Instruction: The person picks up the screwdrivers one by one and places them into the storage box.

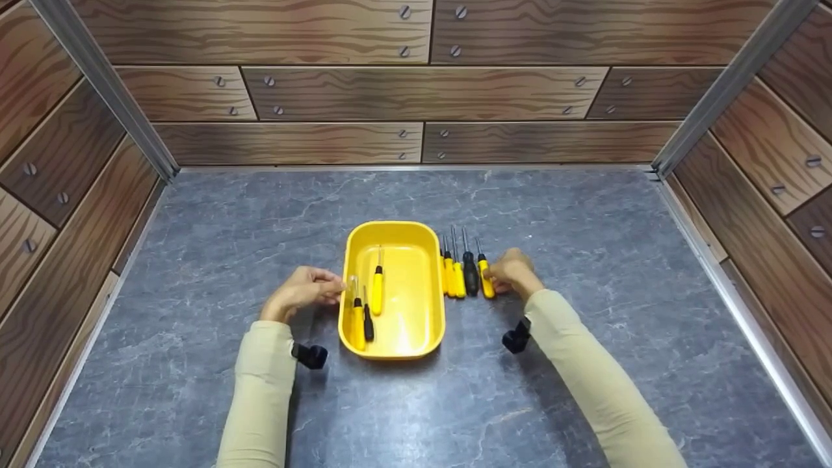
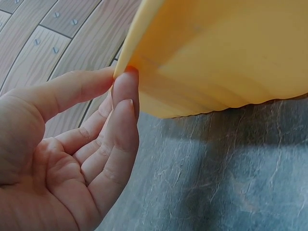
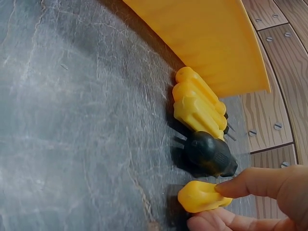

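Tray (image 1: 411, 279), yellow and open-topped, stands on the grey table (image 1: 162, 390) between the two hands in the head view. Inside lie a yellow screwdriver (image 1: 377, 292), left of centre, and, at the near left, a second yellow screwdriver (image 1: 359, 326) beside a slim black screwdriver (image 1: 368, 324). The left hand (image 1: 303, 289) is at the tray's left rim. Just right of the tray, a row runs left to right: several yellow-handled screwdrivers (image 1: 459, 281), a thick black screwdriver (image 1: 470, 273), and the end screwdriver (image 1: 485, 278), where the right hand (image 1: 515, 268) works. Shafts point toward the far side.

In the left wrist view, thumb and fingers pinch the tray's rim. Apply light, even pressure; heavy downward force on one rim could tip the tray.

In the right wrist view, thumb and fingers grip the yellow handle of the end screwdriver, with a gap between it and the thick black screwdriver. Whether the handle is off the table cannot be told. Centre the pinch across the handle, since a rounded grip may roll when held off-axis. Raise the handle before moving sideways, so that neither shaft nor fingers disturb the row, and hold the shaft level to clear the tray's wall.
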`<move>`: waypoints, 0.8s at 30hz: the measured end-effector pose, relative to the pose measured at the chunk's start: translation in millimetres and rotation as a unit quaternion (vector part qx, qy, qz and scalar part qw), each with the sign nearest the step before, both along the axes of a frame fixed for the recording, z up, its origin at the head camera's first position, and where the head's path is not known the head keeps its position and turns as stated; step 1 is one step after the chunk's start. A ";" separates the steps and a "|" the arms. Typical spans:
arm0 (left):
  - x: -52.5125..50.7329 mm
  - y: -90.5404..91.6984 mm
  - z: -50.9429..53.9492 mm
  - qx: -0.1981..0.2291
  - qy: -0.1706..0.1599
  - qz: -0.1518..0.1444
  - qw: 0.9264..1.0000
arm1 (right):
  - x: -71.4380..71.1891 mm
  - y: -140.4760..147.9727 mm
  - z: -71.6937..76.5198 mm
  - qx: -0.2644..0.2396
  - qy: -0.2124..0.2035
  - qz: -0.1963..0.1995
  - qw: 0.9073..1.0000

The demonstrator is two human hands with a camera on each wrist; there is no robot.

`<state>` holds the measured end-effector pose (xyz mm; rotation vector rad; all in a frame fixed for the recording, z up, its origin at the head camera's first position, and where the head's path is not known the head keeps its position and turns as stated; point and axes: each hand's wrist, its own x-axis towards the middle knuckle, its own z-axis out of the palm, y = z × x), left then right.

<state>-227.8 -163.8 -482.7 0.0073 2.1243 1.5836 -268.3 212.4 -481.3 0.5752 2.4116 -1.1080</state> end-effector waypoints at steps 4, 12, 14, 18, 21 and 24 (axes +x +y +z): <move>0.0 -0.4 0.3 0.000 -0.002 -0.002 1.000 | -0.8 1.2 -1.0 -0.002 0.001 -0.001 1.000; -0.7 -0.9 -0.5 0.001 0.000 -0.006 1.000 | -1.0 2.2 2.4 -0.022 0.015 -0.001 1.000; -0.9 -1.0 -0.8 0.001 -0.001 -0.006 1.000 | -0.8 2.0 4.3 -0.028 0.019 -0.002 0.999; -1.1 -1.1 -0.9 0.005 -0.002 -0.005 1.000 | -0.2 0.8 8.4 -0.040 0.024 -0.005 0.999; -1.1 -1.3 -1.3 0.008 -0.002 -0.005 1.000 | 0.8 -0.5 11.0 -0.052 0.024 -0.007 0.998; -1.4 -1.5 -2.1 0.006 0.000 -0.008 1.000 | 1.9 -2.3 13.8 -0.062 0.022 -0.005 0.998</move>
